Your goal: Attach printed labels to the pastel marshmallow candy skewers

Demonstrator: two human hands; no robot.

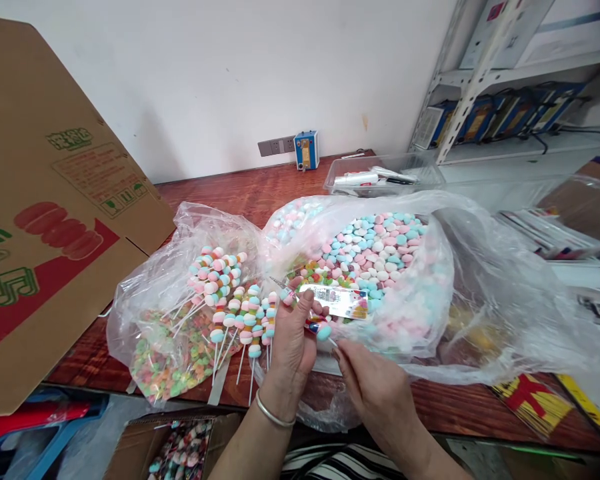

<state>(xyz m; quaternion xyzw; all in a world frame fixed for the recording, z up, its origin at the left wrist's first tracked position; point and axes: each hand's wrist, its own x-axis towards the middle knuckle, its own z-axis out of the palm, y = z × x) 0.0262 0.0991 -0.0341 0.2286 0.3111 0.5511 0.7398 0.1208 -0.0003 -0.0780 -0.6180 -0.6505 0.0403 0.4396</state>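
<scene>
My left hand [293,333], with a bangle at its wrist, is closed around a candy skewer [324,331] with a blue marshmallow near its lower end and a colourful wrapper partly over it. My right hand [377,380] pinches the white stick [333,343] of that skewer. A printed label [334,300] shows just past my left fingers; whether it belongs to the wrapper I cannot tell. Beyond my hands, a clear plastic bag holds loose pastel marshmallows [380,250] and gummy candies [316,272]. Left of my left hand lie several finished-looking marshmallow skewers [253,320].
A bag of gummy candies [180,360] lies on the left of the wooden table [240,190]. A large carton [55,220] stands farther left. Below the edge is an open box [140,447] of wrapped candies. A clear bin [385,177] and a white shelf [467,87] stand behind.
</scene>
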